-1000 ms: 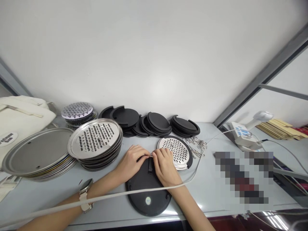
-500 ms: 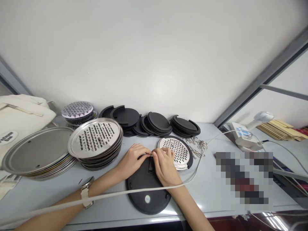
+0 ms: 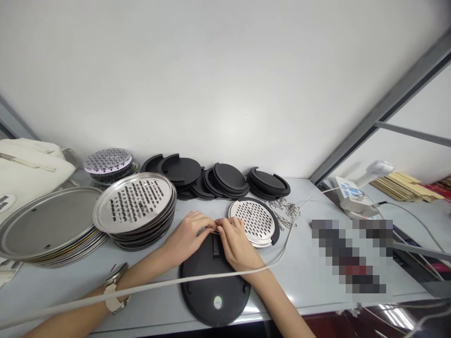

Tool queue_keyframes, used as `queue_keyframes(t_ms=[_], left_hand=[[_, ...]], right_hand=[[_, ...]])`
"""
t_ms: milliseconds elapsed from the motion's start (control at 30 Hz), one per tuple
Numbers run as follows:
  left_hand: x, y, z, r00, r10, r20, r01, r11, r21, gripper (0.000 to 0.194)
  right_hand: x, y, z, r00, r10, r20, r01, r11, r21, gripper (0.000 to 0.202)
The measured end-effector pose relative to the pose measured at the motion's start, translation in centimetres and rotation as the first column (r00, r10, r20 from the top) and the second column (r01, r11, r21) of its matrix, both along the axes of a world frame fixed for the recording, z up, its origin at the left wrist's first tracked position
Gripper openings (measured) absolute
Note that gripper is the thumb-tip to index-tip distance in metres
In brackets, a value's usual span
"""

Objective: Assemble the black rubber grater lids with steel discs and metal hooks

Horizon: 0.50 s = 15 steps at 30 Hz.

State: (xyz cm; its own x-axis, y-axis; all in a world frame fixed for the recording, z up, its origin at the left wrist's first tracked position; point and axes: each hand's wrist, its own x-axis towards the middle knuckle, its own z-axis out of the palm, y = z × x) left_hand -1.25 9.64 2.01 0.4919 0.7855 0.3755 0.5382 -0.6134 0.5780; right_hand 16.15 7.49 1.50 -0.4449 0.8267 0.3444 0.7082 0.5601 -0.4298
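A round black disc lies on the table with a pale round sticker near its front edge and a short black strap at its far side. Over that far edge, the fingertips of my left hand and my right hand meet in a pinch. Between them is something small and thin, mostly hidden by the fingers. To the right of my right hand sits a perforated silver grater plate in a black holder. Small metal hook-like pieces lie loose just beyond it.
Stacked grater plates and larger round metal plates stand on the left, near a white bag. Several black holders lie along the wall. A white cable crosses in front. A handheld scanner is at the right.
The view has shifted slightly. My hands remain pinched together at the disc's far edge, with the fingertips a little closer; the strap shows more clearly now.
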Motion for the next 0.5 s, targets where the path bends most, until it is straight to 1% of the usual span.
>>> queue_keyframes(t_ms=[267, 500], left_hand=[[0.06, -0.74, 0.34, 0.997, 0.022, -0.075, -0.017, 0.998, 0.056, 0.016], [0.17, -1.09, 0.42, 0.996, 0.014, -0.084, -0.010, 0.999, 0.038, 0.017]], right_hand=[[0.04, 0.07, -0.22, 1.000, 0.009, 0.030, -0.010, 1.000, 0.022, 0.022], [0.19, 0.03, -0.33, 0.999, 0.033, 0.015, -0.033, 0.999, 0.008, 0.020]])
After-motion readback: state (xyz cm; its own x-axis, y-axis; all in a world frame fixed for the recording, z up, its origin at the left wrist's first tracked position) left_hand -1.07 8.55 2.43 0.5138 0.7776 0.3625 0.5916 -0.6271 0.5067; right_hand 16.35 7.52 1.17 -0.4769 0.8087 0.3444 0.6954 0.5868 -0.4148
